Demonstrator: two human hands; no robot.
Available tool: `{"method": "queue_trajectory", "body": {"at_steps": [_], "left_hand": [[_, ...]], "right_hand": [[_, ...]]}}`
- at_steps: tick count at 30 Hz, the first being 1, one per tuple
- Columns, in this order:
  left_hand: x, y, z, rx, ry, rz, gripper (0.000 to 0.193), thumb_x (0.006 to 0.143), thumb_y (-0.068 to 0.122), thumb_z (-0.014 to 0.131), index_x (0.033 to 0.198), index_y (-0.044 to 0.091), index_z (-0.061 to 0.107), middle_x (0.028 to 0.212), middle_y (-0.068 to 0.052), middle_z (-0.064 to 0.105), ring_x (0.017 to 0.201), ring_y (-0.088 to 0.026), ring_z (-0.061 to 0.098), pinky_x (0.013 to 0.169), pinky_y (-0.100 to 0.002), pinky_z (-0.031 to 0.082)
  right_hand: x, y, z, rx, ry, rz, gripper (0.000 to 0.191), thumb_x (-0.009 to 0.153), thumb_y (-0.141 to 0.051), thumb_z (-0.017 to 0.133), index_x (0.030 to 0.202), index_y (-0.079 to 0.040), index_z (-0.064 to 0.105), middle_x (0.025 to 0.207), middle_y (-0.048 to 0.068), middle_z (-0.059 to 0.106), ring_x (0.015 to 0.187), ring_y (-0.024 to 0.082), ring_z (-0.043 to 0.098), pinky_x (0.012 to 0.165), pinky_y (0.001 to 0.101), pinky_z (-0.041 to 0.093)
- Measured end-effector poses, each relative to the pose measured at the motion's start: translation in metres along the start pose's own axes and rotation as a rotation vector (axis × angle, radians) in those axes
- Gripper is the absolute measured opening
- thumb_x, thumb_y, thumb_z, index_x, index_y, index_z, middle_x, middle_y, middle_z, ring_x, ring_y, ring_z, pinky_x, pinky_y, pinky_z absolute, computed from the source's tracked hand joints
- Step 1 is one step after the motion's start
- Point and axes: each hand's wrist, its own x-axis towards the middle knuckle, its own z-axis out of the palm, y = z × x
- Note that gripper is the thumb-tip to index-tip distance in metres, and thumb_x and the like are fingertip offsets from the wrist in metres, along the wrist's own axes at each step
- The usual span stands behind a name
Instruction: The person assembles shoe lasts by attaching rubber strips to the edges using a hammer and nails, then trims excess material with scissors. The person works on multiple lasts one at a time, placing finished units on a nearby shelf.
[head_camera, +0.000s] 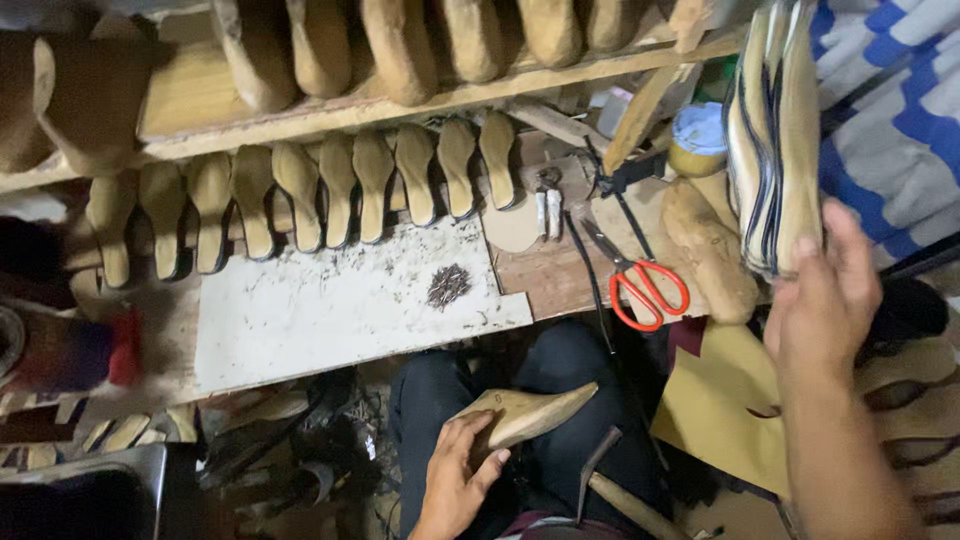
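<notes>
My left hand (458, 475) grips a wooden shoe last (530, 412) that rests on my lap, toe pointing right. My right hand (825, 300) reaches up at the right and holds the lower end of a stack of flat shoe soles (772, 130) with tan faces and dark edges. A hammer (610, 478) lies across my lap just right of the last.
A white work slab (340, 310) carries a small pile of dark nails (449, 285). Red-handled scissors (640, 280), pincers (547, 205) and another wooden last (710, 250) lie on the bench. A row of soled lasts (320, 190) leans under a shelf. Yellow sheet material (725, 400) lies at right.
</notes>
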Motion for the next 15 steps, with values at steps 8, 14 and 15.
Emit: {"method": "queue_trajectory", "body": {"at_steps": [8,14,15], "left_hand": [[-0.002,-0.016,0.017,0.086,0.017,-0.013,0.045,0.074,0.015,0.084,0.117,0.008,0.072,0.123,-0.008,0.071,0.122,-0.031,0.061,0.102,-0.040,0.048],[0.002,-0.018,0.012,0.166,-0.025,0.127,0.053,0.072,0.015,0.086,0.121,0.008,0.068,0.129,-0.010,0.066,0.124,-0.035,0.057,0.103,-0.043,0.046],[0.001,-0.017,0.011,0.187,-0.036,0.161,0.057,0.071,0.015,0.087,0.123,0.008,0.066,0.131,-0.010,0.064,0.124,-0.035,0.057,0.104,-0.043,0.046]], "right_hand": [[0.173,-0.001,0.055,-0.175,-0.160,-0.022,0.045,0.110,-0.011,0.062,0.152,-0.002,0.050,0.140,0.011,0.064,0.115,0.016,0.067,0.087,0.0291,0.058],[0.230,-0.015,0.121,-0.334,-0.234,0.002,0.045,0.106,-0.018,0.065,0.148,-0.004,0.056,0.121,0.008,0.072,0.092,0.014,0.071,0.067,0.0301,0.058],[0.232,-0.018,0.128,-0.308,-0.254,0.045,0.046,0.105,-0.020,0.064,0.148,-0.004,0.056,0.120,0.007,0.072,0.090,0.014,0.072,0.066,0.0300,0.060]]}}
